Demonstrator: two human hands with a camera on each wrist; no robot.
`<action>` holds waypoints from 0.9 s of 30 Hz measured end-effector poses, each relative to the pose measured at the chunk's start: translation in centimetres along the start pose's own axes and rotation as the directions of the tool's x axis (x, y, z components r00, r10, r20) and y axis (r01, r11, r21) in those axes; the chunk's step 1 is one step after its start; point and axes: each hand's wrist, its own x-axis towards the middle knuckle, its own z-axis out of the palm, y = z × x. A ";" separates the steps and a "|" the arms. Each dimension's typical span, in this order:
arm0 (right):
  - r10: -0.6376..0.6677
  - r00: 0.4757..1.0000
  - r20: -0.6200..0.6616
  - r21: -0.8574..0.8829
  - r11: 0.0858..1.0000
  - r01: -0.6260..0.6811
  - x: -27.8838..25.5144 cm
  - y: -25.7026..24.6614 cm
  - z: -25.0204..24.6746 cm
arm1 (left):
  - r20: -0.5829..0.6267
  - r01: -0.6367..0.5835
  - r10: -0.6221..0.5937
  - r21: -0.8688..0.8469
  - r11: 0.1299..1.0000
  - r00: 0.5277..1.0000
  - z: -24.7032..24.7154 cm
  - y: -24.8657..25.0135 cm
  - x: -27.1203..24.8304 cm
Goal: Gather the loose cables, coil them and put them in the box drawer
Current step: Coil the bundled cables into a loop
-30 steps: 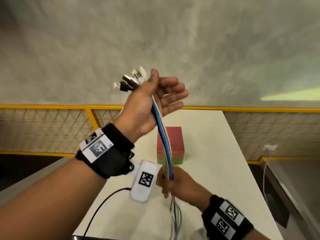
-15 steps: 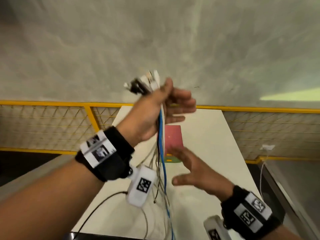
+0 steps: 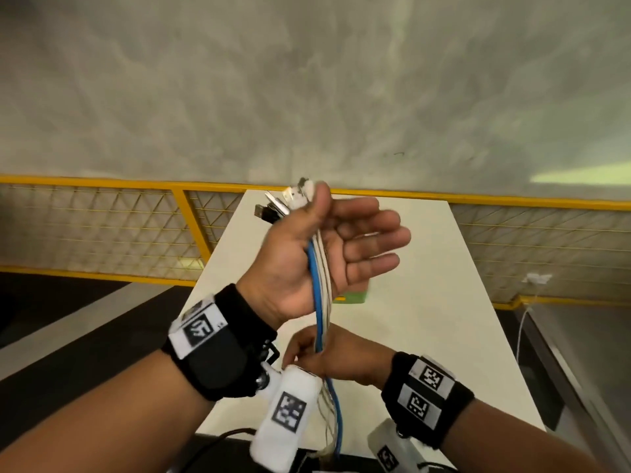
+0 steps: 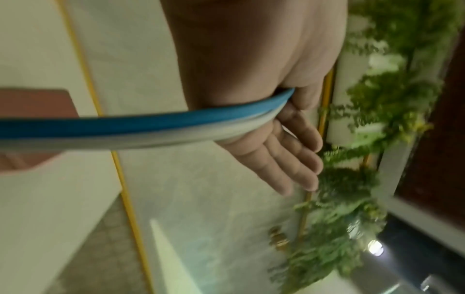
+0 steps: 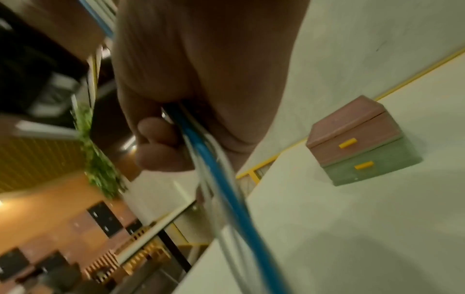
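Note:
A bundle of cables (image 3: 319,278), one blue and several white, hangs from my raised left hand (image 3: 324,240). Its thumb pins the plug ends (image 3: 283,203) against the palm while the other fingers stretch out. Just below, my right hand (image 3: 327,356) grips the same bundle, and the loose tails drop past the table's near edge. The left wrist view shows the cables (image 4: 125,129) crossing the left palm (image 4: 289,149). In the right wrist view the right hand's fingers (image 5: 156,143) curl round the cables (image 5: 216,169). The box (image 5: 362,139) has a pink and a green drawer, both closed; the left hand mostly hides the box (image 3: 351,297).
The white table (image 3: 426,268) runs away from me to a yellow mesh railing (image 3: 102,227). A white plug with its cord (image 3: 532,278) hangs at the right, off the table. A black cable (image 3: 218,438) lies at the near edge.
Half a second ago my right hand was off the cables and open; now it grips the bundle again below the left hand. The left hand has sunk a little and spread its fingers.

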 end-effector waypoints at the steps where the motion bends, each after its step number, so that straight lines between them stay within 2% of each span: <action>1: 0.054 0.997 -0.049 -0.016 0.998 -0.055 0.0 -0.5 0.4 | 0.057 0.037 -0.035 -0.038 0.999 0.998 0.1 0.6 -0.6; 2: 0.140 0.966 -0.216 -0.062 0.986 -0.157 0.5 -0.9 0.1 | 0.101 0.106 -0.104 -0.018 0.994 0.989 0.1 0.7 -1.3; 3: 0.150 0.879 -0.453 -0.194 0.946 -0.261 0.7 -0.8 -1.2 | 0.131 0.213 -0.219 0.053 0.976 0.967 -0.2 0.2 -2.1; 4: 0.187 0.739 -0.647 -0.189 0.900 -0.393 1.3 -1.4 -2.4 | 0.143 0.345 -0.361 0.129 0.930 0.921 -0.8 -0.6 -3.1; 5: 0.151 0.808 -0.570 -0.231 0.914 -0.334 1.5 -2.1 -3.5 | 0.130 0.477 -0.502 0.182 0.860 0.855 -1.6 -1.7 -4.2; 6: 0.062 0.916 -0.395 -0.288 0.939 -0.188 1.8 -2.9 -4.6 | 0.085 0.588 -0.616 0.222 0.778 0.783 -2.3 -2.8 -5.2; 7: 0.048 0.973 -0.224 -0.375 0.918 -0.131 1.4 -3.6 -5.5 | -0.007 0.668 -0.690 0.255 0.699 0.724 -3.5 -3.7 -5.9; 8: 0.059 0.984 -0.168 -0.445 0.886 -0.130 1.2 -3.5 -6.1 | -0.136 0.718 -0.715 0.288 0.633 0.685 -4.7 -4.5 -6.4; 9: 0.083 0.982 -0.172 -0.502 0.850 -0.160 0.9 -2.9 -6.8 | -0.286 0.740 -0.686 0.333 0.584 0.669 -5.8 -5.0 -6.7; 10: 0.067 0.978 -0.195 -0.518 0.840 -0.161 1.8 -3.4 -6.6 | -0.421 0.731 -0.598 0.383 0.565 0.682 -6.6 -5.3 -6.9; 11: 0.044 0.977 -0.207 -0.533 0.833 -0.150 1.8 -3.7 -6.6 | -0.508 0.686 -0.470 0.429 0.588 0.721 -7.3 -5.2 -6.8; 12: 0.020 0.976 -0.216 -0.531 0.837 -0.134 2.2 -4.0 -6.5 | -0.542 0.623 -0.353 0.471 0.625 0.763 -8.0 -5.0 -6.6; 14: -0.029 0.963 -0.268 -0.488 0.866 -0.109 2.6 -4.2 -6.8 | -0.552 0.548 -0.244 0.495 0.674 0.797 -8.8 -4.4 -5.9; 17: -0.096 0.939 -0.330 -0.488 0.869 -0.082 2.4 -4.4 -7.5 | -0.573 0.502 -0.178 0.476 0.722 0.800 -9.4 -3.7 -4.7; 21: -0.199 0.908 -0.369 -0.564 0.825 -0.049 1.9 -4.3 -7.5 | -0.582 0.433 -0.053 0.537 0.723 0.811 -9.6 -3.9 -3.3; 23: -0.273 0.896 -0.351 -0.613 0.790 0.000 1.4 -4.4 -7.4 | -0.593 0.392 0.025 0.562 0.728 0.805 -10.1 -4.0 -2.8; 25: -0.317 0.894 -0.316 -0.623 0.780 0.056 1.1 -4.4 -7.1 | -0.626 0.347 0.089 0.538 0.769 0.774 -10.1 -3.6 -2.4; 27: -0.366 0.870 -0.331 -0.632 0.771 0.084 1.0 -4.6 -6.6 | -0.632 0.315 0.046 0.447 0.837 0.774 -9.6 -3.2 -2.0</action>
